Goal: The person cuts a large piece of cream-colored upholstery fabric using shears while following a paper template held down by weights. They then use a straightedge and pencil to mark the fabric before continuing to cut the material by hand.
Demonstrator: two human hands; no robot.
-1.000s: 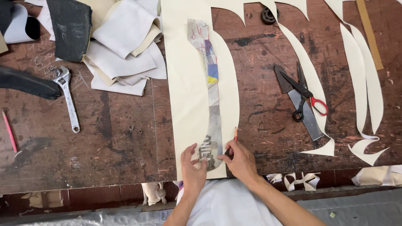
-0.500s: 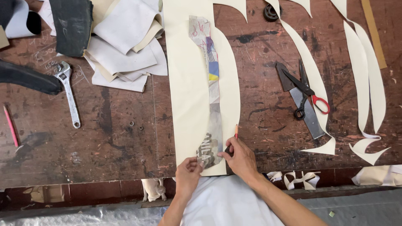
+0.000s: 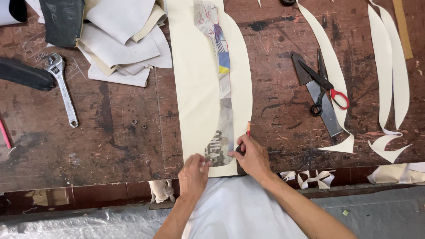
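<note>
Cream sheet material (image 3: 197,88) lies flat on the worn wooden bench (image 3: 110,141), with a newsprint pattern strip (image 3: 221,88) on top. Left hand (image 3: 193,175), fingers spread, pins the strip's near end. Right hand (image 3: 252,155) pinches a pencil (image 3: 248,129), apparently at the strip's edge. Scissors (image 3: 325,88) lie well apart.

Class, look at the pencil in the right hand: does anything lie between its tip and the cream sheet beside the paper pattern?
Nothing visible does. The right hand holds the pencil at the paper pattern's right edge on the cream sheet; the scissors lie apart.
</note>
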